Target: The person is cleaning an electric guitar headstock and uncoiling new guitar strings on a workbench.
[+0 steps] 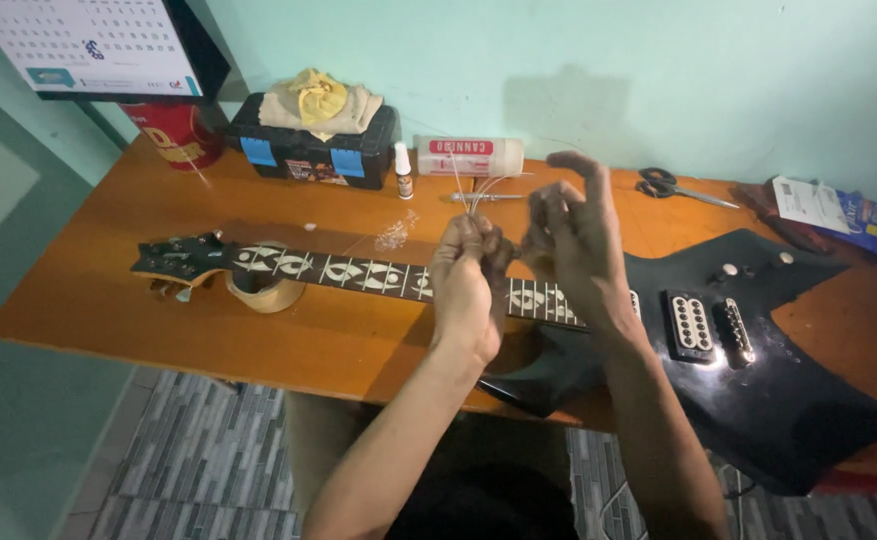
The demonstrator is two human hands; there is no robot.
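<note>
Black guitar (759, 380) lies flat across the orange bench (109, 300), headstock left, body right. The neck rests on a tape roll (264, 292) near the headstock, which keeps it off the bench. No strings visible along the fretboard.

Both hands are raised above the neck, about mid-length. Left hand (469, 285) is clenched, pinching a bundle of thin wire strings (469, 190) whose free ends fan upward and away. Right hand (574, 240) sits just beside it, thumb and forefinger closed toward the same bundle, other fingers spread loose; whether it actually grips a strand I cannot tell. Holding the strings up keeps them clear of the guitar.

Along the far edge, left to right: red tin (174, 135), black toolbox (314, 140) with cloths (319, 100) on top, small bottle (404, 170), long white box (469, 157), scissors (674, 187), printed packet (834, 212) far right. All within arm's reach, well apart from the hands.
</note>
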